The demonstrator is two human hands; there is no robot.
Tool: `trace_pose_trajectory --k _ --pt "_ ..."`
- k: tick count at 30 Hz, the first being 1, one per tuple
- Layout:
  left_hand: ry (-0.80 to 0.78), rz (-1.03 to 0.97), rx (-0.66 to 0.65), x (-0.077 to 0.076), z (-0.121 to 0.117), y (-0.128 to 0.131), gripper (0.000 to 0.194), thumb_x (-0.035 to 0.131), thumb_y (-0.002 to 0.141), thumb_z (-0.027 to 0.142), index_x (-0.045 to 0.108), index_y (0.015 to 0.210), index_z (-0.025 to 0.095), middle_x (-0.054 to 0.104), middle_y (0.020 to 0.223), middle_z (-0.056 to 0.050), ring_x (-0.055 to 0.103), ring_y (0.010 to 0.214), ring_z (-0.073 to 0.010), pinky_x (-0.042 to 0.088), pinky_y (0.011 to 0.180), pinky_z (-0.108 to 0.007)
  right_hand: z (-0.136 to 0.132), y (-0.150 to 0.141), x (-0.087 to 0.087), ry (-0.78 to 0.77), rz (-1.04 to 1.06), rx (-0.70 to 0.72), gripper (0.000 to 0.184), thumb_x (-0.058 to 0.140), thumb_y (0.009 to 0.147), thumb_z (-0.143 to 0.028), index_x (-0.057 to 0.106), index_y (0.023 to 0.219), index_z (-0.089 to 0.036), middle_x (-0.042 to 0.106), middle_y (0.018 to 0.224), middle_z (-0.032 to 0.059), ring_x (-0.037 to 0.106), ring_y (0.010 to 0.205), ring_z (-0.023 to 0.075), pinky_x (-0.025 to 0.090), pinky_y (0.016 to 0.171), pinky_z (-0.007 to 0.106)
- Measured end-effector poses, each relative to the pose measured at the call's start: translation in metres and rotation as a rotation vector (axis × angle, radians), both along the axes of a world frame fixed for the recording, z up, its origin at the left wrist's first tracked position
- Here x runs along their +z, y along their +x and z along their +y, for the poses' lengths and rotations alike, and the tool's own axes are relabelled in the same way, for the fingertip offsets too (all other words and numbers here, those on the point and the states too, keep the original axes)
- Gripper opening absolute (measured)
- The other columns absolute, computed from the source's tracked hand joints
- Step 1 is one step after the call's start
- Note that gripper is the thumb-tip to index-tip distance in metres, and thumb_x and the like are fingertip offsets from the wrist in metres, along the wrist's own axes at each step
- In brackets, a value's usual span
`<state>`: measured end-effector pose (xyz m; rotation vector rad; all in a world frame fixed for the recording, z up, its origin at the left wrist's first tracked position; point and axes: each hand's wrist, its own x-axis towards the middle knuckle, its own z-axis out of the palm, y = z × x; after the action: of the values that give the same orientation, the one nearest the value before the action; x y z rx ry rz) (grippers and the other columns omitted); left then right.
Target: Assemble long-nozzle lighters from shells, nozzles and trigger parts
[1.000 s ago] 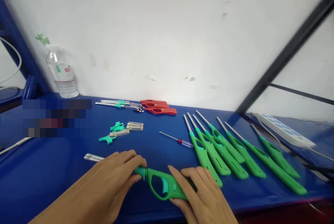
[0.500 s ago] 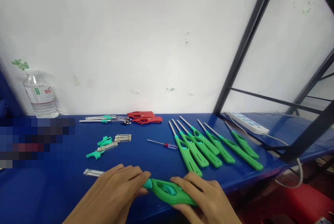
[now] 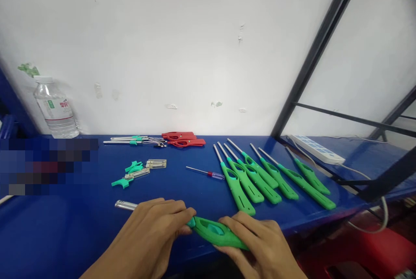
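A long-nosed gas lighter (image 3: 221,234) with a green body lies across both hands above the table's front edge. My left hand (image 3: 162,227) is closed round its metal tube near the teal collar, and the tube's silver tip sticks out to the left. My right hand (image 3: 256,240) grips the green handle, thumb and fingers on either side. The handle's far end is hidden under that palm. Just beyond the hands lies a screwdriver (image 3: 214,175) with a clear purple and red handle. Several green lighters (image 3: 242,192) are fanned out to the right of it.
On the blue table (image 3: 81,227) are teal triggers (image 3: 122,183), clear fuel tanks (image 3: 156,163), metal tubes with wires (image 3: 125,141) and red lighter shells (image 3: 186,142). A water bottle (image 3: 56,110) stands back left. A power strip (image 3: 316,150) lies behind a black metal frame (image 3: 305,66) at right.
The camera view has shifted slightly, so the table items appear a little higher and further right. Both hands keep their hold on the lighter, which has hardly moved between them.
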<state>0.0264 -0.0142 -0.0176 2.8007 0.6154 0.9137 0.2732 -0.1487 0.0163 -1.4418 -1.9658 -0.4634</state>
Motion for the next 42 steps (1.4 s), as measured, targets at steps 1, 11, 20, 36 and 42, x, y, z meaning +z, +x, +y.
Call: trace_pose_trajectory --k 1,11,20,36,42 --pt "-0.027 -0.011 -0.015 0.002 0.001 0.003 0.041 0.052 0.104 0.012 0.061 0.138 0.034 0.074 0.128 0.0 0.068 0.122 -0.0207 0.05 0.107 -0.036 0.0 0.001 -0.002 -0.016 -0.02 0.001 0.041 0.035 0.115 -0.047 0.068 0.114 -0.024 0.077 0.089 -0.0011 0.076 0.07 0.0151 0.051 0.055 0.03" --pt "-0.256 0.117 -0.112 0.036 0.007 0.034 0.034 0.048 0.101 0.009 0.078 0.098 0.024 0.074 0.081 -0.001 0.068 0.073 -0.0171 0.047 0.072 -0.027 0.002 0.004 -0.011 -0.303 0.095 -0.009 0.034 0.043 0.113 -0.044 0.071 0.11 -0.024 0.073 0.086 -0.0015 0.074 0.074 0.0193 0.047 0.062 0.033" --pt "-0.013 0.117 -0.053 0.037 -0.006 0.036 0.031 0.048 0.107 0.016 0.074 0.121 0.026 0.081 0.106 -0.003 0.077 0.094 -0.0206 0.056 0.086 -0.031 -0.003 0.013 0.008 -0.5 0.341 -0.004 0.021 0.057 0.108 -0.04 0.075 0.107 -0.029 0.075 0.092 -0.0027 0.072 0.085 0.0184 0.049 0.078 0.03" --pt "0.127 0.329 0.02 0.026 -0.026 0.038 0.029 0.047 0.097 0.009 0.064 0.114 0.025 0.079 0.095 -0.002 0.074 0.071 -0.0229 0.048 0.062 -0.03 -0.017 0.041 0.006 -0.333 -0.347 -0.075 0.057 0.084 0.084 -0.023 0.052 0.131 -0.021 0.073 0.104 0.0014 0.072 0.087 0.0268 0.05 0.066 0.036" --pt "0.098 0.46 0.022 0.026 -0.035 0.058 0.043 0.042 0.083 -0.003 0.067 0.107 0.023 0.078 0.096 -0.005 0.074 0.08 -0.0253 0.049 0.065 -0.031 -0.015 0.049 0.019 -0.567 -0.389 -0.062 0.034 0.073 0.098 -0.052 0.056 0.103 -0.023 0.075 0.086 -0.0011 0.073 0.066 0.0231 0.034 0.05 0.033"
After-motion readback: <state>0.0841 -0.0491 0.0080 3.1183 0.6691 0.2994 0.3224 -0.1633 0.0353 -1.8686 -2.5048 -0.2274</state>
